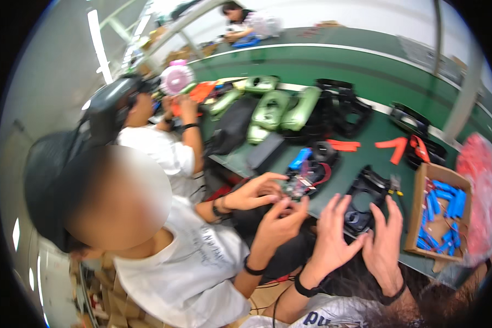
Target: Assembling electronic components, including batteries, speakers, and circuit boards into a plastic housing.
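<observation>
A black plastic housing point(362, 188) with a round recess at its near end lies on the green table in front of me. My left hand point(333, 238) is beside its left edge, fingers stretched out and thumb pointing inward. Along the right edge is my right hand point(385, 246), fingers also apart. Both hands frame the housing's near end; whether the fingertips touch it I cannot tell. Just right of the housing lie small cutters with yellow-tipped handles point(394, 186). Orange strips point(394, 147) rest farther back.
A cardboard box point(421, 208) of blue wired cells stands at right, beside a red-filled plastic bag point(475, 186). Close on my left, a co-worker's hands point(281, 218) are at a wired black assembly point(311, 175). Green shells point(273, 109) and black shells point(344, 109) line the back.
</observation>
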The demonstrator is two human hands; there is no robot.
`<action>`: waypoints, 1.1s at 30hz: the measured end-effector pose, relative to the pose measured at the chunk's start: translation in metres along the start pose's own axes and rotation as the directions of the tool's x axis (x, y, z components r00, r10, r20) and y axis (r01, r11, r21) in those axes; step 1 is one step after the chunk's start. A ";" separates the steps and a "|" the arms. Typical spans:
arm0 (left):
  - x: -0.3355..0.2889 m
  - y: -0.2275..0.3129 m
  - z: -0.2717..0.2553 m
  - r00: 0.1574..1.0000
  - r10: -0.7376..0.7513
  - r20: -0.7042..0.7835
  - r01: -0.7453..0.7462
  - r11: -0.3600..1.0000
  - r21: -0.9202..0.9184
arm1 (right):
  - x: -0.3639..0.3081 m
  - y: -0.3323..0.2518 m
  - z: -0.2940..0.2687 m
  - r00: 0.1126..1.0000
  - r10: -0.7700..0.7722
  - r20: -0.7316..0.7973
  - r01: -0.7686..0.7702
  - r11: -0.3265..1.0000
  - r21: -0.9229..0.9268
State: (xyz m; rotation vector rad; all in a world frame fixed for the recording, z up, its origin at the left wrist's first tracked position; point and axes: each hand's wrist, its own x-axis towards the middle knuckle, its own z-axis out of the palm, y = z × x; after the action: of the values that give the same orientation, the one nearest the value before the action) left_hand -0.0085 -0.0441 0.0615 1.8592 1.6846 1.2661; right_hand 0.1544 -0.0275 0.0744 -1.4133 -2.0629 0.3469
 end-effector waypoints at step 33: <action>0.080 -0.025 -0.019 0.965 -0.132 -0.228 0.240 0.797 0.555 | 0.001 0.016 0.000 0.997 0.006 -0.075 -0.011 0.998 -0.054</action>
State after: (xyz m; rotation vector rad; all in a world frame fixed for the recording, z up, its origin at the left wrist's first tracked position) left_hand -0.0458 0.0300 0.0845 1.8445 2.5067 0.9160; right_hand 0.1658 -0.0199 0.0664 -1.4455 -2.0202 0.2394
